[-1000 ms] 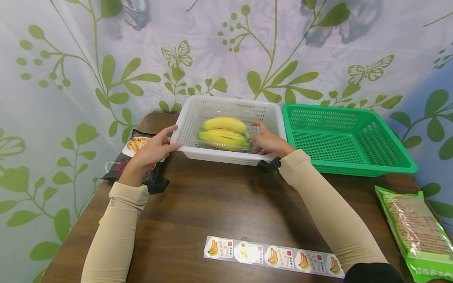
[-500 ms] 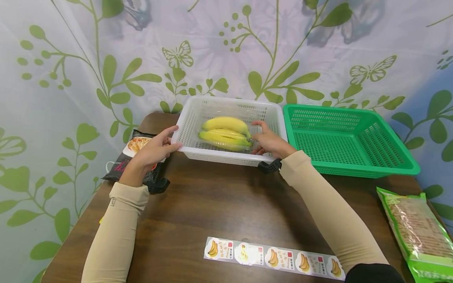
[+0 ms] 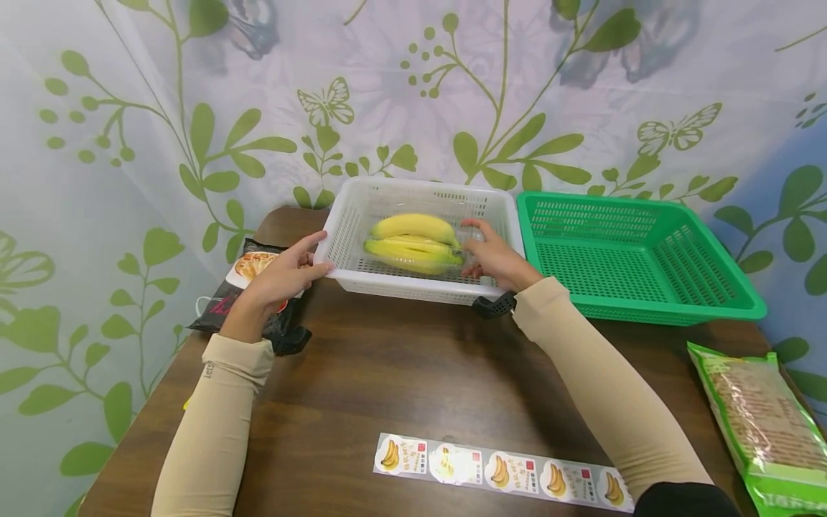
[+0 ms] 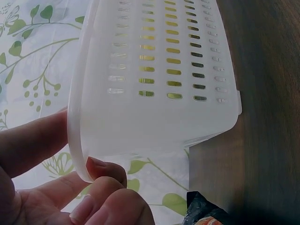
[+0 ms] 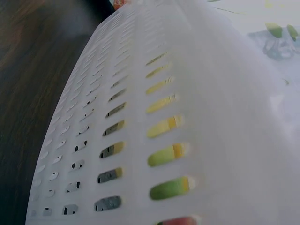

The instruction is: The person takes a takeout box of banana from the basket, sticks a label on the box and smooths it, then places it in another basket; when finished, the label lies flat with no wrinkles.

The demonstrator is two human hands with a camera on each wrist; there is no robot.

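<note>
In the head view, a white basket stands at the back of the table, with wrapped yellow bananas inside. Clear plastic shines around the fruit. My left hand pinches the basket's left rim between thumb and fingers; the left wrist view shows fingers under that rim. My right hand reaches over the front wall into the basket, its curled fingers around the wrapped bananas' right end. Part of that grip is hidden. Through the slots in the right wrist view, yellow and green banana skin shows.
A green basket stands right of the white one. A black food packet lies behind my left hand. A green-edged bag is at the right edge, and a strip of banana stickers lies near the front.
Little differs: both hands keep their places at the white basket and the bananas lie a touch farther right. The whole view has shifted slightly.
</note>
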